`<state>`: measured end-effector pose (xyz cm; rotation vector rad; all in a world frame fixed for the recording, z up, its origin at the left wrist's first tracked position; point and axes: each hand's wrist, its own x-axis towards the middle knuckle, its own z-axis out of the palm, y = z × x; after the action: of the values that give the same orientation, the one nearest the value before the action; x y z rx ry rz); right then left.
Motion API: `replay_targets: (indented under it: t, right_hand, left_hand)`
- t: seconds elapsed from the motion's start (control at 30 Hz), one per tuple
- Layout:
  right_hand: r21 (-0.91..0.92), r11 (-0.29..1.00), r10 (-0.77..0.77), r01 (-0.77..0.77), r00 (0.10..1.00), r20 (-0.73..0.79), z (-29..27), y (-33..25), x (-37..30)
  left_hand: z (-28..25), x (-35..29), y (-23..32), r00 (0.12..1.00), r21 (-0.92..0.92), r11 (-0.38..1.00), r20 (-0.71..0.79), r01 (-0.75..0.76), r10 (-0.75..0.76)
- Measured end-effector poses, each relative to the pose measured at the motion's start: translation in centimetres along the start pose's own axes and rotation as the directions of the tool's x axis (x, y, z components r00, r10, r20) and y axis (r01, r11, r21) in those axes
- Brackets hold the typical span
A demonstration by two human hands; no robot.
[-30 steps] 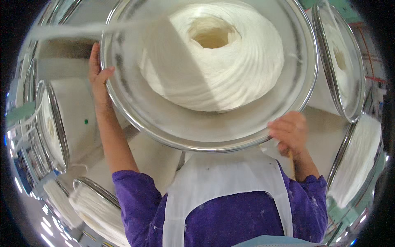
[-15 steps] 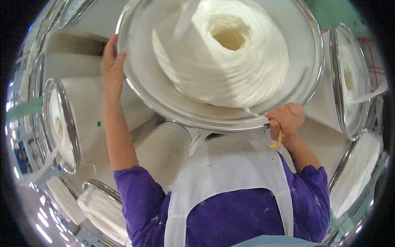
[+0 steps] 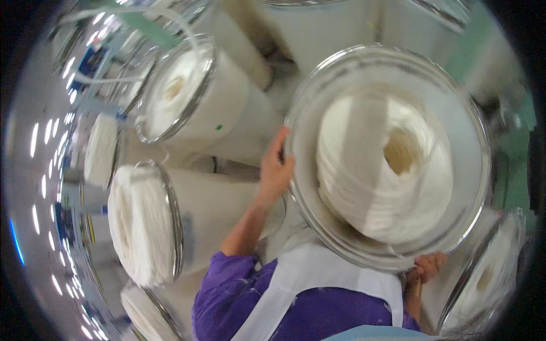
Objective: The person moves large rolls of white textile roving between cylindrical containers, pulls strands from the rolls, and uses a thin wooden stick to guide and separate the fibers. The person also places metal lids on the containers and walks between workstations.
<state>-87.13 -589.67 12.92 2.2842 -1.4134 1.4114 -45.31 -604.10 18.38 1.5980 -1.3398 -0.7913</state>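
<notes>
We hold a big can [image 3: 301,187] by its metal rim, close against our chest. The left hand [image 3: 276,167] grips the rim's left edge, fingers curled over it. The right hand [image 3: 427,266] clasps the rim's lower edge, fingers closed on it. White coiled sliver [image 3: 384,165] is heaped inside the can. Other full cans [image 3: 187,96] [image 3: 148,224] stand just to our left. We wear purple sleeves [image 3: 227,284] and a white apron [image 3: 318,273].

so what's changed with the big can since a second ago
The can has swung from top centre to the right of view, its coil with it. The left hand still grips the rim's left side, the right hand the lower edge. Neighbouring cans stay put.
</notes>
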Motion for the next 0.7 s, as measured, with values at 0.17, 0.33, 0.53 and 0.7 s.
replay_targets:
  t: [0.17,0.33,0.53,0.7]
  right_hand:
    - [0.182,0.970,-0.139,0.159,0.983,-0.121,3.3,7.6,3.5]
    - [0.124,0.991,-0.054,0.046,0.996,0.064,9.0,10.6,6.6]
    - [0.251,0.967,-0.109,0.044,0.961,0.254,14.5,10.3,11.1]
    - [0.252,0.947,0.061,-0.199,0.883,0.465,13.0,8.6,10.9]
  left_hand:
    - [0.9,-2.6,-1.2,0.970,-0.069,0.997,-0.237,0.032,-0.047]
    - [-0.6,2.3,-4.4,0.920,-0.030,0.998,-0.391,-0.053,0.037]
    - [0.0,4.2,-7.4,0.926,0.228,0.968,-0.376,0.109,-0.016]
    - [-0.7,2.0,-6.4,0.959,0.005,0.996,-0.267,0.094,-0.089]
